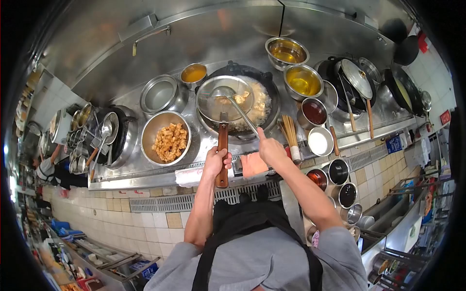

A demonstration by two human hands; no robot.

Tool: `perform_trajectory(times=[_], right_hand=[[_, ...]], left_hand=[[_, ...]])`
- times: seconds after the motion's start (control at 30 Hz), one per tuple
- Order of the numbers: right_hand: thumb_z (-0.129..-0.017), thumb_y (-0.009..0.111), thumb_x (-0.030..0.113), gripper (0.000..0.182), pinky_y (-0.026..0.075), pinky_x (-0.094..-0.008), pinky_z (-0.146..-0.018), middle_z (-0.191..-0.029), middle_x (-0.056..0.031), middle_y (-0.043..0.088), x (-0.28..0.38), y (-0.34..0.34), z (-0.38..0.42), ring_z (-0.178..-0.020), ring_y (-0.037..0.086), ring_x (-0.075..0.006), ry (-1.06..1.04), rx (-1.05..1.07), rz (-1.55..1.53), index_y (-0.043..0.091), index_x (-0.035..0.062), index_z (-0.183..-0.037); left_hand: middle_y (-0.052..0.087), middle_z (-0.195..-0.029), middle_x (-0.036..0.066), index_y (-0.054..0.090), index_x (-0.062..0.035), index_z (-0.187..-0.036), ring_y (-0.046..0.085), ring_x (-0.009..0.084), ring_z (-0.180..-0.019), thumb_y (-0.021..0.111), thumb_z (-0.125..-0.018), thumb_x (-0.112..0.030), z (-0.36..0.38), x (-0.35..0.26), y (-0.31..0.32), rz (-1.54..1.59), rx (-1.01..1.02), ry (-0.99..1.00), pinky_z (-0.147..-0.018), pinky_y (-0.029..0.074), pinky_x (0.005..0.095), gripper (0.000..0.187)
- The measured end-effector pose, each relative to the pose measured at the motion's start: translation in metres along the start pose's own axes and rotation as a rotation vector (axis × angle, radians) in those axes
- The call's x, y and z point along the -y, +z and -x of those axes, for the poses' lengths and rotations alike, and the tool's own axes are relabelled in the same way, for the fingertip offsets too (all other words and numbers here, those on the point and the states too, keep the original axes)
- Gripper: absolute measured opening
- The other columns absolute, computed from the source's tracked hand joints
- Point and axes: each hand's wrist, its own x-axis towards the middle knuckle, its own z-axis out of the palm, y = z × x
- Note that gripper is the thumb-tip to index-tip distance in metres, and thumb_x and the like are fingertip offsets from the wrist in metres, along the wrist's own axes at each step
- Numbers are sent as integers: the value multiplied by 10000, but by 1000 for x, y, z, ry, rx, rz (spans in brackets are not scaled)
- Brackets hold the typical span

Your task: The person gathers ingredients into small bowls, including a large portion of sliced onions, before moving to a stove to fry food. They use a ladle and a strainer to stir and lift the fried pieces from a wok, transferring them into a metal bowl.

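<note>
My left hand (217, 162) is wrapped round the wooden handle of a wide round strainer (208, 109). My right hand (272, 150) grips the metal shaft of a ladle (224, 93), whose bowl is over the strainer. A few pale fried pieces (241, 98) show at the strainer's right side. Under it, a black wok (275, 99) holds bubbling oil with pale pieces (262, 104) frying in it. Left of the wok stands a steel bowl (145, 133) with browned fried pieces (170, 141) inside.
Steel bowls of yellow oil (304, 83) stand right of the wok, near a pot of red sauce (313, 112) and a white-filled pot (321, 140). A bamboo brush (291, 138) stands by the counter edge. Another wok (127, 138) sits left. A person (47, 167) is far left.
</note>
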Motion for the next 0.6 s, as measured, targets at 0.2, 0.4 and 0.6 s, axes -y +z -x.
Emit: perform_trajectory(times=[0.2, 0.4, 0.6], right_hand=[[-1025, 562, 195, 551, 466, -426, -450, -724, -130, 601, 13, -13, -29, -498, 559, -229, 459, 408, -1305, 417, 83, -1545], [-1007, 567, 204, 602, 527, -578, -723, -954, -292, 717, 12, -52, 38, -753, 712, -437, -31, -86, -282, 384, 63, -1564], [-1005, 543, 195, 622, 526, -589, -788, -1019, -326, 714, 18, -48, 41, -867, 712, -479, 120, 140, -13, 365, 65, -1587]], left_hand=[[579, -853, 126, 440, 1, -1085, 474, 135, -571, 504, -1040, -47, -11, 16, -19, 8, -22, -5, -463, 392, 305, 92], [581, -845, 125, 437, 3, -1108, 475, 137, -573, 496, -1044, -44, -7, 13, -17, 54, -20, -1, -463, 398, 314, 99], [569, -818, 128, 425, -2, -1085, 479, 155, -552, 497, -1022, -16, -9, 7, -5, 60, -33, 19, -439, 399, 325, 97]])
